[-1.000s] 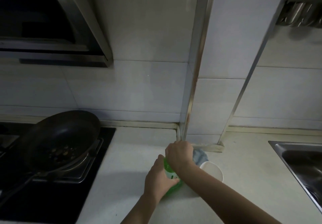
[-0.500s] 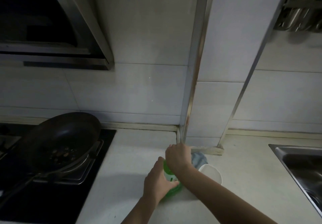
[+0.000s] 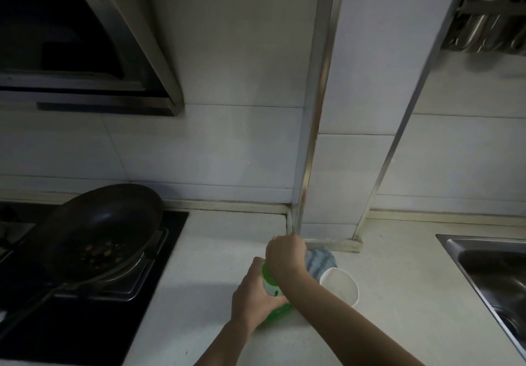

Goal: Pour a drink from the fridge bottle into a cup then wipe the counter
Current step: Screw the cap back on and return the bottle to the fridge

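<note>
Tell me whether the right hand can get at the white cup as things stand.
Probably yes, once it lets go. The right hand grips the top of the green bottle, which the left hand holds; the white cup stands close beside it, with nothing between.

The counter (image 3: 216, 254) has bare room between the stove (image 3: 94, 326) and the bottle (image 3: 270, 280). The big pan (image 3: 99, 237) blocks the left. The cup (image 3: 340, 287) stands just right of the bottle, the cloth (image 3: 320, 260) behind it, by the wall post (image 3: 327, 180). More bare counter lies between cup and sink (image 3: 489, 274).
</note>
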Demonstrator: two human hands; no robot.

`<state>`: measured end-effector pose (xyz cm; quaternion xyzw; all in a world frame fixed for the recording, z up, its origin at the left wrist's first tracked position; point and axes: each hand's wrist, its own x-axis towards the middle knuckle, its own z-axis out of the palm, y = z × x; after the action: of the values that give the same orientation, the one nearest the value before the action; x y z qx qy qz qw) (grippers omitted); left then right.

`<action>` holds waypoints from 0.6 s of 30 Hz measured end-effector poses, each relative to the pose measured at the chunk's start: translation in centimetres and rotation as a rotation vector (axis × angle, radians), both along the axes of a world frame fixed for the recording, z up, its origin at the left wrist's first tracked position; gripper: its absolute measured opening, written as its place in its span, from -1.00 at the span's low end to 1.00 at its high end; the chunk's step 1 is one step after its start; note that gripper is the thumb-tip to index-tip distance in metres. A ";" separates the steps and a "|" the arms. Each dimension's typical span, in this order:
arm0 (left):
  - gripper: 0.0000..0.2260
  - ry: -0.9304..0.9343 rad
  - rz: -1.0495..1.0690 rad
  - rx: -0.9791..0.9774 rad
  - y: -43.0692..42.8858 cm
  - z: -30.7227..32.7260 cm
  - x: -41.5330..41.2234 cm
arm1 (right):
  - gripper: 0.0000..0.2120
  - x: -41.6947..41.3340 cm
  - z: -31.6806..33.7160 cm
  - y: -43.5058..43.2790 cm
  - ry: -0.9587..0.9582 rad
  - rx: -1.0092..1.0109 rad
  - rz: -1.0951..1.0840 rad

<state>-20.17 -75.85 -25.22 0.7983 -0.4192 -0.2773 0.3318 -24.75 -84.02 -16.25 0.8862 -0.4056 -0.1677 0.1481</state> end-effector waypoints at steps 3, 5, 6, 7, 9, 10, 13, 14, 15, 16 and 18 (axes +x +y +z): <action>-0.12 0.079 -0.133 0.047 -0.7 0.3 1.3 | -0.76 -0.2 0.6 -0.7 0.008 0.045 0.097; 0.04 0.081 -0.213 0.047 -0.8 0.7 2.0 | -0.63 -0.9 0.5 -1.3 -0.069 0.113 0.105; 0.03 0.072 -0.218 0.025 -0.9 0.9 2.0 | -0.53 -1.5 0.4 -1.7 -0.142 0.140 0.079; -0.02 0.065 -0.198 0.002 -1.1 1.1 1.9 | -0.45 -2.0 0.4 -2.1 -0.233 0.197 0.027; -0.14 0.046 -0.114 -0.022 -1.7 1.6 1.2 | -0.44 -3.2 0.2 -2.7 -0.397 0.298 -0.075; -0.22 0.032 -0.080 -0.037 -2.0 1.8 0.9 | -0.42 -3.9 0.1 -2.9 -0.501 0.347 -0.136; -0.57 0.010 -0.007 -0.182 -2.9 2.4 -0.3 | -0.39 -6.8 -1.4 -3.3 -0.664 0.361 -0.190; -0.67 -0.037 0.010 -0.231 -3.0 2.6 -0.5 | -0.44 -7.7 -1.7 -3.2 -0.680 0.383 -0.202; -0.72 -0.130 0.025 -0.254 -3.0 2.8 -0.8 | -0.51 -8.5 -2.0 -3.1 -0.640 0.436 -0.207; -0.73 -0.253 0.034 -0.254 -3.0 2.9 -0.9 | -0.49 -8.9 -2.4 -3.0 -0.541 0.454 -0.170; -0.69 -0.490 0.032 -0.191 -2.6 3.0 -0.9 | -0.32 -9.3 -3.0 -2.3 -0.398 0.462 -0.065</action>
<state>-21.08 -78.46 -22.20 0.8131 -0.4988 -0.0296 0.2986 -34.03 -86.32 -19.21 0.8984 -0.4060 -0.0835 -0.1453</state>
